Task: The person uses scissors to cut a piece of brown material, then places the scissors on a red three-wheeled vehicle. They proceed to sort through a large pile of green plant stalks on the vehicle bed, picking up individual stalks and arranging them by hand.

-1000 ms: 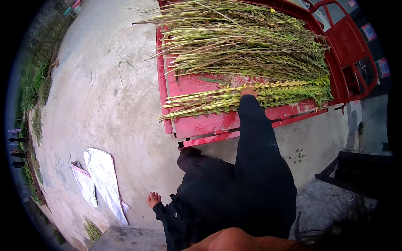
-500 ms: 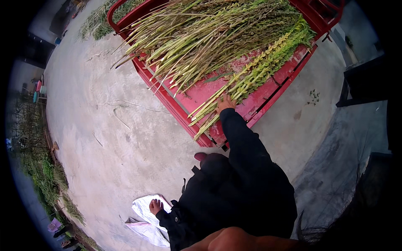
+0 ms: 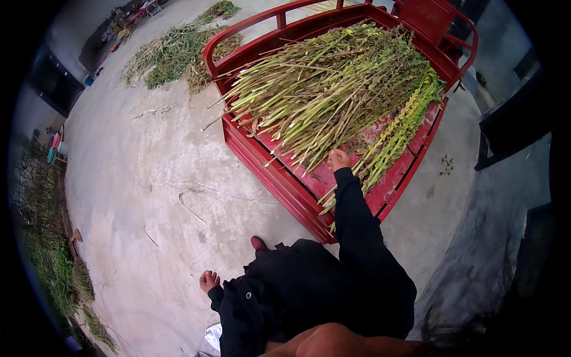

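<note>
A large pile of cut plant stalks (image 3: 303,110) lies in the bed of a red cart (image 3: 276,189), with pale cut ends toward the near left side. Beside it on the right is a narrower bundle of leafy yellow-green stalks (image 3: 395,143). My right hand (image 3: 339,159) is over the bed at the pile's near edge, just left of the narrow bundle. Its fingers are curled, and whatever may be in them is hidden. Low on the left, my left hand (image 3: 209,281) hangs above the concrete, fingers curled in with nothing seen in them.
Red rails (image 3: 256,27) edge the far side of the cart. Heaps of cut greenery (image 3: 172,56) lie on the concrete floor (image 3: 137,178) at the back left. A strip of growing plants (image 3: 53,256) runs along the left. A white sack (image 3: 213,337) lies near my left side.
My right hand has come off the narrow leafy bundle and shifted to the large pile's edge. My left hand has risen slightly. The view has shifted, showing more of the cart's far end.
</note>
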Demonstrator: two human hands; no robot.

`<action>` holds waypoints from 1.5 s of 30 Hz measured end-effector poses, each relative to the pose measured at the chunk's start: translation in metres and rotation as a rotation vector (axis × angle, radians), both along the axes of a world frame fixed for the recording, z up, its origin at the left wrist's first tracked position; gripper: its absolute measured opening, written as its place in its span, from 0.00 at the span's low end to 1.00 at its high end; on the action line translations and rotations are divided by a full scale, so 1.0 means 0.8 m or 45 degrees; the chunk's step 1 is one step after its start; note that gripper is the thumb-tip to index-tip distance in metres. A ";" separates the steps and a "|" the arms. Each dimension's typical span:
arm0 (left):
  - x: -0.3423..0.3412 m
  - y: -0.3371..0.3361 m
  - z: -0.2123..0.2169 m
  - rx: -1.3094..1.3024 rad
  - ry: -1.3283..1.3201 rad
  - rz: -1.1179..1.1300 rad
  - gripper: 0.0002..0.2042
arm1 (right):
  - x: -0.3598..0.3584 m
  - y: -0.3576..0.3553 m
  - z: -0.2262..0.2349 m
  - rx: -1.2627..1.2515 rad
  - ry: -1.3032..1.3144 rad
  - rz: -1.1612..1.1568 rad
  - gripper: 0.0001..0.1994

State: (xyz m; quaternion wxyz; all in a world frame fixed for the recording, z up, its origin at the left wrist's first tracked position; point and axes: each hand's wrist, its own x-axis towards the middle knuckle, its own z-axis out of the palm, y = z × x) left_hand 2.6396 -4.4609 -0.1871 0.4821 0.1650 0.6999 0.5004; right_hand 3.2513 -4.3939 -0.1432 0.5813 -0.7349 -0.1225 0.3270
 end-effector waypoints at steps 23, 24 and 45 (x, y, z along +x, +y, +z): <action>0.578 0.570 0.152 -0.070 -0.242 -2.524 0.28 | 0.209 0.181 0.062 -0.713 0.020 -0.360 0.59; 0.591 0.562 0.143 -0.173 -0.461 -2.533 0.30 | 0.206 0.202 0.067 -0.683 0.047 -0.367 0.60; 0.601 0.687 0.122 0.256 -0.462 -2.399 0.11 | 0.262 0.208 0.183 -0.477 -0.393 -0.430 0.45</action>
